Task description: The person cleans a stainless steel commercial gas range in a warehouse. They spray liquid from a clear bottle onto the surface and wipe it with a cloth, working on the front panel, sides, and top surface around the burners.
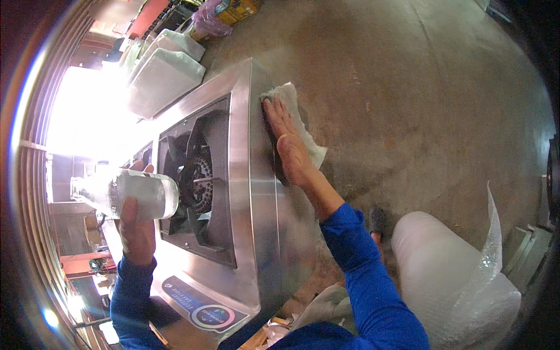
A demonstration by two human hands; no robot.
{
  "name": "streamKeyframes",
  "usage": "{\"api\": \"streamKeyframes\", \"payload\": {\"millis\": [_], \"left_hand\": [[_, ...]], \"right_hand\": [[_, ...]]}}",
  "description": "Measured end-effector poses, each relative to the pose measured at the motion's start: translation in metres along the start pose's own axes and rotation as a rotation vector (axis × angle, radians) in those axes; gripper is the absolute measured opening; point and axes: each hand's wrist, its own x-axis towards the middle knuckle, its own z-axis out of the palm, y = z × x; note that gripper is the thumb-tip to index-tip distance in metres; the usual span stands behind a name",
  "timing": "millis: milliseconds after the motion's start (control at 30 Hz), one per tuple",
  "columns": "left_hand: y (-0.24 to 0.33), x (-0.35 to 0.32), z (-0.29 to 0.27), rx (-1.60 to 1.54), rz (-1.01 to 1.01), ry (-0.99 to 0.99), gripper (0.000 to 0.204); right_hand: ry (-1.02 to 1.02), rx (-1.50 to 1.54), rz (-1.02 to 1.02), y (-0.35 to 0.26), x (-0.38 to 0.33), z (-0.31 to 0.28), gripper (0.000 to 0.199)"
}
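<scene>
My left hand (137, 230) is closed around a clear bottle (149, 192). The bottle lies tilted on its side over the stove top, its neck toward the left. Below and beside it is a stainless steel gas stove (242, 192) with a black burner (198, 181) in a dark recessed tray. At the stove's right side, my right hand (291, 153) lies with its fingers stretched out flat against a white cloth (303, 125). Part of the cloth hangs out to the right of the hand, and the rest is hidden behind it.
A large roll of bubble wrap (449, 262) stands at the lower right on the concrete floor (396, 105). Wrapped white boxes (166, 79) sit beyond the stove, with purple plastic (210, 20) farther off. A blue label (198, 306) covers part of the stove's near end.
</scene>
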Motion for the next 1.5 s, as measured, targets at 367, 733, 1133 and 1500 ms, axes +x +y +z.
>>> {"api": "streamKeyframes", "payload": {"millis": [367, 733, 1133, 1500], "left_hand": [[0.009, 0.007, -0.007, -0.171, -0.016, 0.040, 0.072], [0.021, 0.020, -0.014, -0.240, 0.045, 0.171, 0.061], [0.027, 0.033, -0.025, -0.228, 0.081, 0.283, 0.052], [0.031, 0.037, -0.026, -0.315, 0.106, 0.263, 0.043]], "right_hand": [[-0.126, 0.042, -0.125, -0.091, -0.098, 0.017, 0.079], [-0.440, 0.101, -0.329, -0.076, 0.044, -0.023, 0.046], [-0.188, -0.142, -0.231, -0.060, 0.089, -0.024, 0.047], [-0.789, -0.145, -0.248, -0.161, -0.094, -0.028, 0.049]]}}
